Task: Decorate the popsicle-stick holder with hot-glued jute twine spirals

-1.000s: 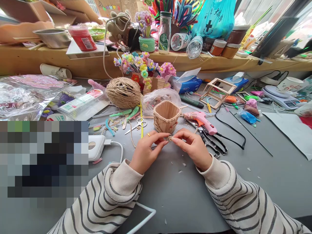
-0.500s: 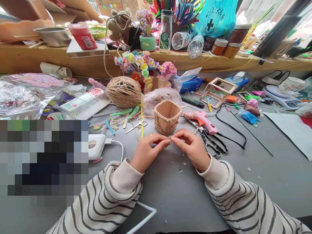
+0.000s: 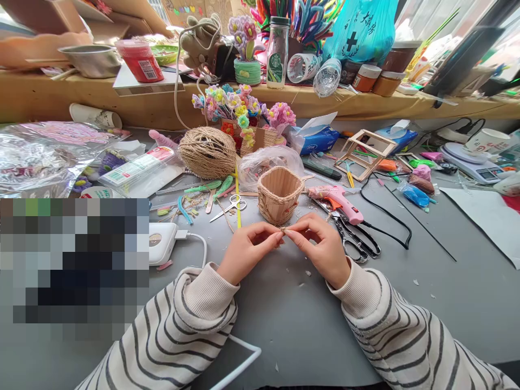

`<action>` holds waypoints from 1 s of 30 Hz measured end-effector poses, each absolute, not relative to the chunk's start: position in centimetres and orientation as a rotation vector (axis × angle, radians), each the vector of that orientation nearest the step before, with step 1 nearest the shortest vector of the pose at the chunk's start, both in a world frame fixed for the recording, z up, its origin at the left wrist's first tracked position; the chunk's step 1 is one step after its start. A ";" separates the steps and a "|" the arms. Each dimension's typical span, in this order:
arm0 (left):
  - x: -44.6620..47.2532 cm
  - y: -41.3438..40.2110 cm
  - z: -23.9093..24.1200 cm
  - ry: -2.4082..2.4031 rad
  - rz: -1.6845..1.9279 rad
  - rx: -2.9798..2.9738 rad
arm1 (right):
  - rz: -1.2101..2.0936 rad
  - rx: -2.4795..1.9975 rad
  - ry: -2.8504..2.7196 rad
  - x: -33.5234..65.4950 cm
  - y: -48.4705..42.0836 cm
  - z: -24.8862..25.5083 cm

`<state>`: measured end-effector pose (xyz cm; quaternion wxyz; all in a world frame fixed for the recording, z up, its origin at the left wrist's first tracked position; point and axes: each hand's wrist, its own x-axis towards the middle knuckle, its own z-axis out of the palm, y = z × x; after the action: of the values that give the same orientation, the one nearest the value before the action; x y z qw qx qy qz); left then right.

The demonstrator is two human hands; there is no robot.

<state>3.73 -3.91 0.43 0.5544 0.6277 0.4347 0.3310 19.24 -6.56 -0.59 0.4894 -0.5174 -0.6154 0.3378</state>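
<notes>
My left hand [image 3: 252, 250] and my right hand [image 3: 319, 246] meet fingertip to fingertip over the grey table. Both are closed in a pinch on a short bit of jute twine [image 3: 283, 229], mostly hidden by the fingers. Just beyond them stands a small wooden-slat basket [image 3: 273, 203], upright, with braided twine round its rim and base. Small scissors [image 3: 233, 205] lie left of the basket. To its right rest a pink glue gun [image 3: 339, 201] and large black-handled scissors [image 3: 357, 238]. Behind on the left sits a ball of jute twine [image 3: 208, 153].
A white power bank [image 3: 161, 244] with a cable lies beside my left forearm. Craft flowers [image 3: 233, 105], a blue tissue pack [image 3: 314, 138] and a small wooden frame [image 3: 365, 153] stand farther back. Jars and a glass bottle [image 3: 278, 59] line the shelf. A pixelated patch covers the left.
My hands keep their pinch on the twine at nearly the same place, with only a slight shift of the fingers. The whole view has moved very slightly.
</notes>
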 end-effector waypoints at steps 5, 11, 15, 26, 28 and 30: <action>3.6 -3.9 0.5 1.028 0.726 1.496 | 0.816 -1.251 -1.584 19.9 -6.0 -0.2; 3.9 -4.0 0.4 1.021 0.673 1.692 | 0.581 -1.214 -1.924 20.5 -5.7 -0.1; 4.0 -4.1 0.3 1.029 0.701 1.817 | 0.480 -1.212 -2.036 20.4 -5.8 -0.4; 3.8 -4.1 0.5 1.006 0.669 1.770 | 0.675 -1.138 -2.084 21.2 -5.3 0.2; 3.9 -4.2 0.6 1.001 0.668 1.776 | 0.772 -1.146 -2.065 21.4 -5.2 0.3; 3.9 -4.2 0.6 0.992 0.667 1.778 | 0.894 -1.177 -2.010 21.5 -5.1 0.4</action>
<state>3.87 -4.17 0.64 0.4789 0.7285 0.4064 0.2733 21.48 -5.12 0.38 0.3179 -0.4472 -0.7639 0.3398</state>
